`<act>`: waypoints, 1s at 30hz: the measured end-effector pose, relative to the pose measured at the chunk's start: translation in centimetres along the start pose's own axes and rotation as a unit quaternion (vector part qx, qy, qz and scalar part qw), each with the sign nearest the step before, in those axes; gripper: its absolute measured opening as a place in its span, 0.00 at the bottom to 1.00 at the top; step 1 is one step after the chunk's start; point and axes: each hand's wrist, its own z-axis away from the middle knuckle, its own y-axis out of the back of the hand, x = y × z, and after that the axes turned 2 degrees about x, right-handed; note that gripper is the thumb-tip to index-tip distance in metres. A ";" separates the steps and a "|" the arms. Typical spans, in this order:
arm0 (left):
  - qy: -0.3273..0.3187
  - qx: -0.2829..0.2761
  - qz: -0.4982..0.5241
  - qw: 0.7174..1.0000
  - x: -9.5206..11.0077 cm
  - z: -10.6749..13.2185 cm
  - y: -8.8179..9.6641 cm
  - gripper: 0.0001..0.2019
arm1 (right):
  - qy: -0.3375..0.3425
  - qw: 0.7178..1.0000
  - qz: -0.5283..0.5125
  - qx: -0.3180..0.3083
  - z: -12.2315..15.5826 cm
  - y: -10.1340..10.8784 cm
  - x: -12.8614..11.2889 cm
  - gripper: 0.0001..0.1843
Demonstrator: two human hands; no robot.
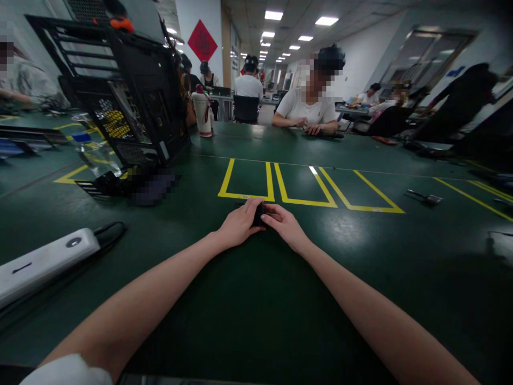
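A small black object (259,215) sits between my two hands at the middle of the green table (256,299); its kind is hard to make out. My left hand (239,222) wraps over it from the left, fingers on top and thumb below. From the right, my right hand (285,224) pinches at its near side with thumb and fingers. Most of the object is hidden behind the fingers. Just beyond my hands, yellow tape (245,197) marks out several boxes on the tabletop.
At left stands an open black computer case (148,101), with a water bottle (96,155) and a paper cup (202,112) near it. A white device with a cable (48,262) lies at the near left. A metal tool (425,198) lies right. Across the table sits a person (308,107).
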 end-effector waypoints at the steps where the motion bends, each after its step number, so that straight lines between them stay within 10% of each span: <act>1: 0.001 -0.001 0.000 1.000 0.0 0.0 0.0 0.30 | 0.001 1.000 0.000 -0.009 0.0 0.0 0.0 0.16; 30: -0.007 0.009 -0.001 1.000 0.0 0.0 -0.1 0.29 | 0.036 0.999 -0.021 -0.003 0.0 -0.3 -0.1 0.14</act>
